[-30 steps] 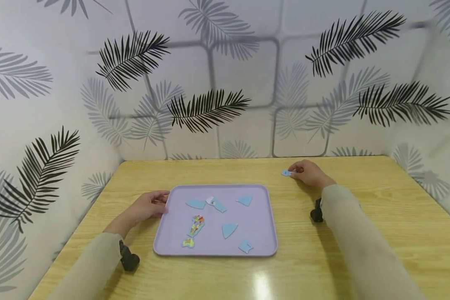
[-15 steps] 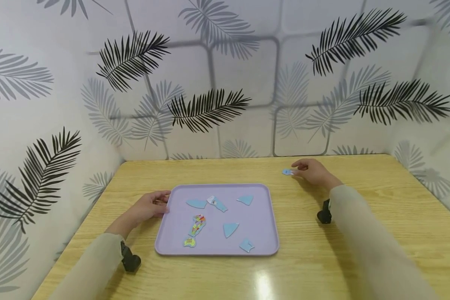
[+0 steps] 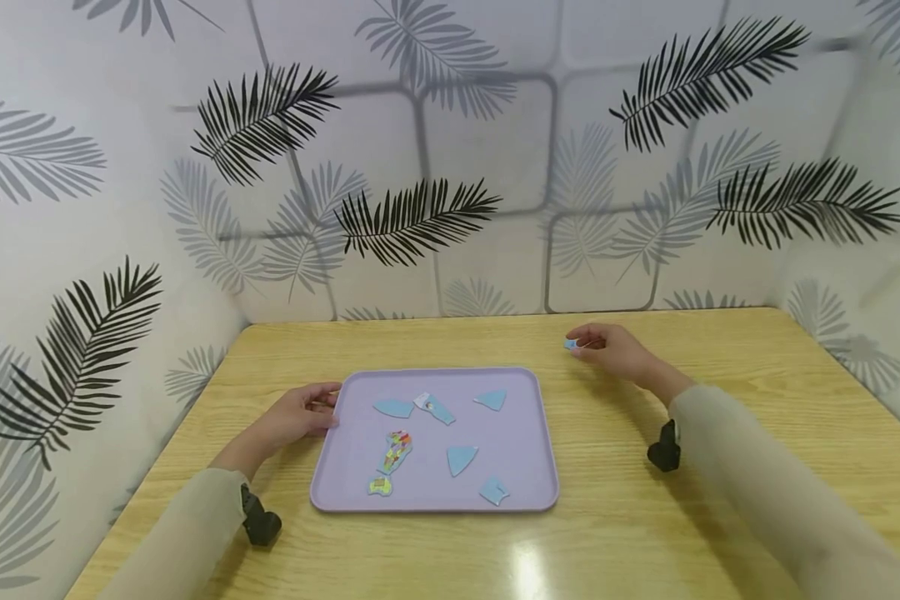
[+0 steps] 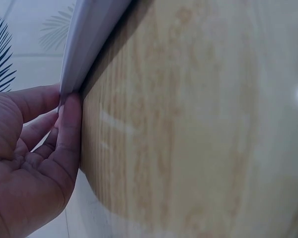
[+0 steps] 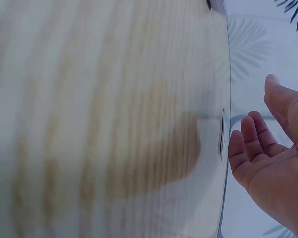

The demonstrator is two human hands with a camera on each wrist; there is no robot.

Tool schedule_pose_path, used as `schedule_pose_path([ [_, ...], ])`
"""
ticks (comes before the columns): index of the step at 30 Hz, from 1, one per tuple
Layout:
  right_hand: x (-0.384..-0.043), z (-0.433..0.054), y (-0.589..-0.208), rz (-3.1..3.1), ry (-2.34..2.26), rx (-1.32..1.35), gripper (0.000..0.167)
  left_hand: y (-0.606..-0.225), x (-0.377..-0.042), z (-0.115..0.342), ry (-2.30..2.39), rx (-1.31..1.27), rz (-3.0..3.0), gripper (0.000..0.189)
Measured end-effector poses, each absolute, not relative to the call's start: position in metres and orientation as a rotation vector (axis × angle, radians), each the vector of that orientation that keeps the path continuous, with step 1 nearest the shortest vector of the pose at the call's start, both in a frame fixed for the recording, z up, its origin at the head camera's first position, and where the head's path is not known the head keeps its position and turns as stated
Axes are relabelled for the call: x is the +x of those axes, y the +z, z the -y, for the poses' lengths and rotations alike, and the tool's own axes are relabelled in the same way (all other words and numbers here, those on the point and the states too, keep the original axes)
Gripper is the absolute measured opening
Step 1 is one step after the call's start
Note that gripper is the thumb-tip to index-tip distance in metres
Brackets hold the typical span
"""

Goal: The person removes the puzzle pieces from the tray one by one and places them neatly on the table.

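Observation:
In the head view my left hand (image 3: 303,412) is at the left rim of a lilac tray (image 3: 435,504). The left wrist view shows its thumb and fingers pinching the tray's edge (image 4: 84,44). Beyond the tray's back right corner, my right hand (image 3: 607,350) is low over the table, partly covering a small light blue puzzle piece (image 3: 571,343). In the right wrist view that hand (image 5: 273,153) has its thumb apart from the loosely bent fingers, and the thin piece (image 5: 221,134) lies flat just beside the fingertips.
Inside the tray lie several light blue puzzle pieces, one (image 3: 461,459) near the middle and another (image 3: 494,490) at the front right. A multicoloured scaly piece (image 3: 396,450) meets a yellow tail-shaped piece (image 3: 380,485). A leaf-patterned wall (image 3: 487,250) stands behind the wooden table (image 3: 720,358).
My right hand has drawn back slightly right, then come left over the small piece, which shows less now. Its wrist has swung right. The left hand stays at the tray rim.

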State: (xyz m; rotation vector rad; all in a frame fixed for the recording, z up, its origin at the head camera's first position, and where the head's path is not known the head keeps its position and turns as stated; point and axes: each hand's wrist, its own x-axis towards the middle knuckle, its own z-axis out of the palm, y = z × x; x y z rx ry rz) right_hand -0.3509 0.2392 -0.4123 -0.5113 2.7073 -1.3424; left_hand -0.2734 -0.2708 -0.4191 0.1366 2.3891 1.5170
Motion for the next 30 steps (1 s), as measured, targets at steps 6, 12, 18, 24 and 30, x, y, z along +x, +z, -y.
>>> schedule_pose_path([
  [6,-0.337,-0.224,-0.41,-2.646,-1.411,-0.57,0.038,-0.419,-0.273,0.27,1.524,0.144,-2.382,0.06],
  [12,-0.322,-0.205,-0.407,-2.579,-1.477,-0.592,0.04,-0.418,-0.271,0.27,1.521,0.163,-2.381,0.061],
  [18,-0.31,-0.185,-0.407,-2.501,-1.486,-0.639,0.039,-0.418,-0.272,0.27,1.522,0.158,-2.382,0.061],
  [24,-0.305,-0.165,-0.411,-2.466,-1.474,-0.68,0.037,-0.42,-0.275,0.271,1.531,0.154,-2.369,0.061],
  [30,-0.302,-0.152,-0.413,-2.508,-1.41,-0.758,0.036,-0.42,-0.274,0.272,1.52,0.156,-2.375,0.062],
])
